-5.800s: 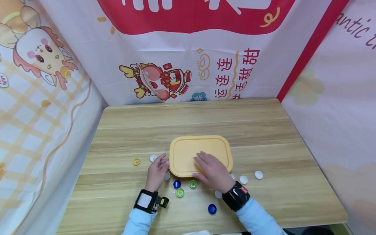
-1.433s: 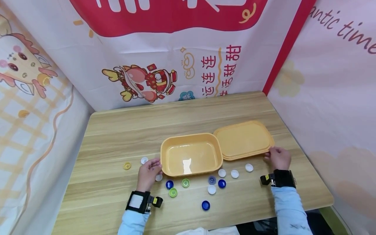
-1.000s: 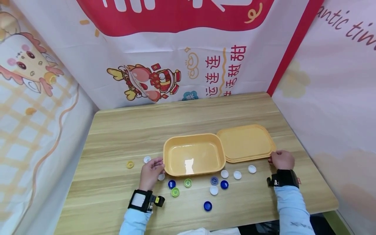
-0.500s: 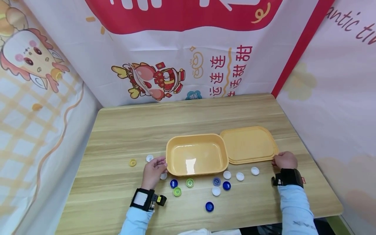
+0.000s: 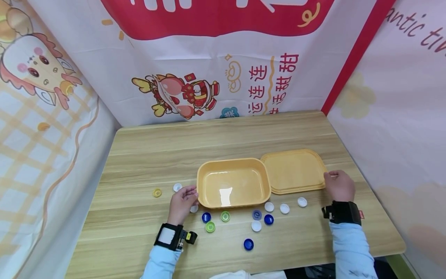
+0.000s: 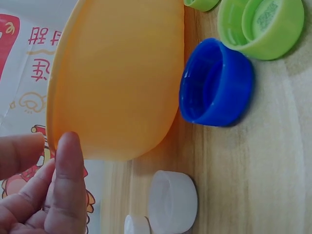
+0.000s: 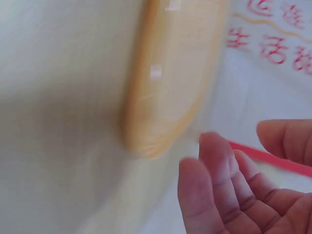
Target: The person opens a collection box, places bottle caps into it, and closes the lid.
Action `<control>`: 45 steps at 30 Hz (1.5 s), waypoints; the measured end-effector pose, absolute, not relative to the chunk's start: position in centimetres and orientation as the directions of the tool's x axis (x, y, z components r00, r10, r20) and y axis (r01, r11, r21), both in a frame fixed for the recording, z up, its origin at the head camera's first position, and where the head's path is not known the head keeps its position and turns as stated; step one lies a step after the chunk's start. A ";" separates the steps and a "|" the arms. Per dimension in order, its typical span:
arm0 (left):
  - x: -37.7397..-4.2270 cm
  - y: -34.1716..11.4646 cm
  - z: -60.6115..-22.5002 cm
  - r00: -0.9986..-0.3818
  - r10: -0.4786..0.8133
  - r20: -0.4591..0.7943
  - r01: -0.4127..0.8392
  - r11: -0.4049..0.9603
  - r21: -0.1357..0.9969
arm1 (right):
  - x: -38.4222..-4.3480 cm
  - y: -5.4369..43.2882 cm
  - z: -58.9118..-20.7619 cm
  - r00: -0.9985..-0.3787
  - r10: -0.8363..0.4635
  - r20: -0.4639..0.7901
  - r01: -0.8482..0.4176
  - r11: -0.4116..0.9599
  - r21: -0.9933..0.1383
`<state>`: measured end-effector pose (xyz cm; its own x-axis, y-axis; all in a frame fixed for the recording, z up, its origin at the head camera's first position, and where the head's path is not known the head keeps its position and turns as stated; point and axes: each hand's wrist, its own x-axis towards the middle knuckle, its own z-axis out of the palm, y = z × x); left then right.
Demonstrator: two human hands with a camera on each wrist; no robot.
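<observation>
A yellow-orange plastic box (image 5: 233,163) stands uncovered in the middle of the table, its inside bare. Its lid (image 5: 294,170) lies flat against the box's right side. At the box's left end, my left hand (image 5: 182,203) pinches the rim between thumb and fingers; the left wrist view shows the rim (image 6: 54,83) running between them. My right hand (image 5: 339,186) hovers by the lid's right edge. Its fingers (image 7: 217,156) are loosely bent and spread from the thumb, apart from the lid (image 7: 168,97) in the right wrist view, with nothing between them.
Bottle caps lie scattered in front: a dark blue cap (image 5: 248,244), a green cap (image 5: 210,226), a white cap (image 5: 284,209) and several others. A yellow cap (image 5: 157,192) lies to the left. Printed cloth (image 5: 174,50) hangs behind the wooden table (image 5: 139,232).
The lid came off the box and was laid down on its right. In the last half second my right hand has let go of the lid and risen slightly. My left hand stays at the box.
</observation>
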<state>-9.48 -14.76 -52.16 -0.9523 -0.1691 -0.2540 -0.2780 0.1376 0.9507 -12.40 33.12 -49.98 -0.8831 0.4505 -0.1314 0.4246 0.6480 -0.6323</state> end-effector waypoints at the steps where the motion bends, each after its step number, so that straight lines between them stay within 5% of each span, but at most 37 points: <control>1: -9.5 -14.8 -52.1 -0.952 -0.168 -0.254 -0.278 0.138 0.951 | -12.4 32.6 -49.6 -0.891 0.447 -0.074 0.384 0.659 -0.647; 12: -9.2 -15.6 -51.0 -0.976 -0.169 -0.135 -0.185 0.329 0.926 | -12.1 26.9 -47.1 -0.928 0.142 0.345 -0.122 0.758 -0.640; 22: -8.6 -15.8 -48.4 -0.993 -0.068 0.092 0.032 0.608 0.793 | -11.5 22.8 -47.5 -0.810 -0.154 0.565 -0.445 0.790 -0.423; 29: -8.5 -15.6 -47.8 -0.972 -0.002 0.234 0.142 0.789 0.598 | -10.2 20.6 -49.0 -0.790 -0.290 0.540 -0.526 0.772 -0.356; 45: -9.1 -20.9 -50.4 -0.994 -0.036 0.100 0.014 0.890 0.456 | -8.8 19.3 -49.8 -0.860 -0.326 0.391 -0.479 0.781 -0.401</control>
